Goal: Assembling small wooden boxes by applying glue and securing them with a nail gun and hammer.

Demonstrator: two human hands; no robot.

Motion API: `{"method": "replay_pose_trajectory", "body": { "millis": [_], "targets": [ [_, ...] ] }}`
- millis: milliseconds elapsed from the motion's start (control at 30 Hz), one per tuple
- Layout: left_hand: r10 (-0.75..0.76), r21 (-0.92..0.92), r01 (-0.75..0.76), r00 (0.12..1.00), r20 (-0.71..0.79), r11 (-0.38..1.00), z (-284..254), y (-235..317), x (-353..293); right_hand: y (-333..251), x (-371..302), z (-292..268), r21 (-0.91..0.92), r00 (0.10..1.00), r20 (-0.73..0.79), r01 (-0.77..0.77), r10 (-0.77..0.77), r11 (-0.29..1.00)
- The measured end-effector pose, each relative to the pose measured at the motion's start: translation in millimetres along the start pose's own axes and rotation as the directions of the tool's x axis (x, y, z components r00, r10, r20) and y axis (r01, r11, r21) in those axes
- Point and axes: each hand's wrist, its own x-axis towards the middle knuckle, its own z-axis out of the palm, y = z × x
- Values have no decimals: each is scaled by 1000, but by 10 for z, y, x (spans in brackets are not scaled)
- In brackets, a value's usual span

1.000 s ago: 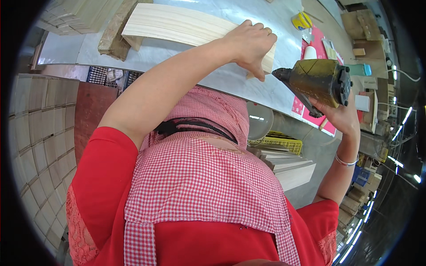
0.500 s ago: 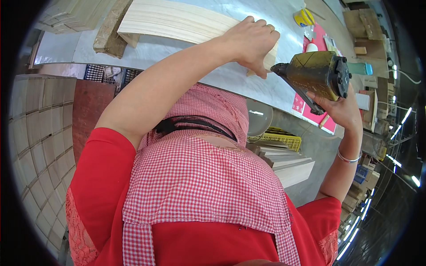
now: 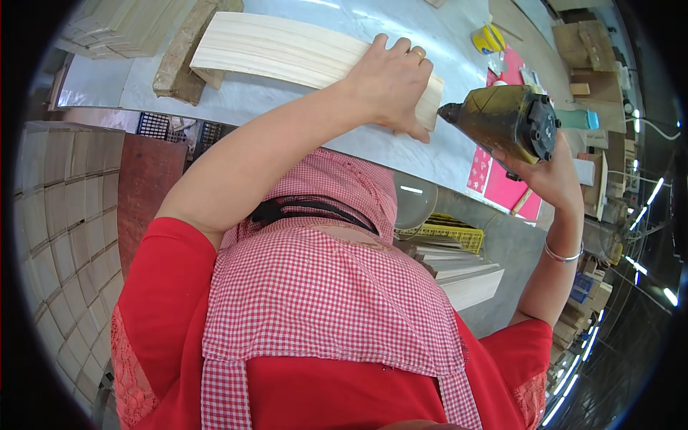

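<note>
A pale wooden board (image 3: 279,46) lies across the table, its left end over a short upright piece and beside a brown block (image 3: 183,57). My left hand (image 3: 393,86) grips the board near its right end, fingers over the far edge and thumb at the near edge. In my right hand (image 3: 550,175) is a worn black and yellow nail gun (image 3: 498,122), held sideways. Its nose points left, at or very close to the board's right end; whether they touch I cannot tell. The nail gun partly hides my right fingers.
A yellow tub (image 3: 487,39) and a pink sheet (image 3: 519,190) lie on the table's right part, near a teal object (image 3: 577,119). Below the table edge, a yellow crate (image 3: 459,235) stands by several loose boards (image 3: 473,285). Stacked wooden pieces (image 3: 68,229) rise at left.
My left hand has slid left along the board, baring more of its right end. The nail gun has turned slightly, and its lower arm is now mostly out of sight.
</note>
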Motion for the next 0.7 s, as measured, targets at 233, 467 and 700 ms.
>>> {"method": "replay_pose_trajectory", "body": {
  "millis": [233,467,700],
  "targets": [
    [-5,-61,11,996,88,998,-44,-22,19,197,285,-46,100,997,13,-73,72,992],
    [1,-89,4,999,55,996,-14,-31,12,292,425,-39,111,999,11,-37,36,993],
    [-2,-102,9,998,66,995,-30,-27,26,297,455,-49,92,999,2,-34,34,995]
  ]
}}
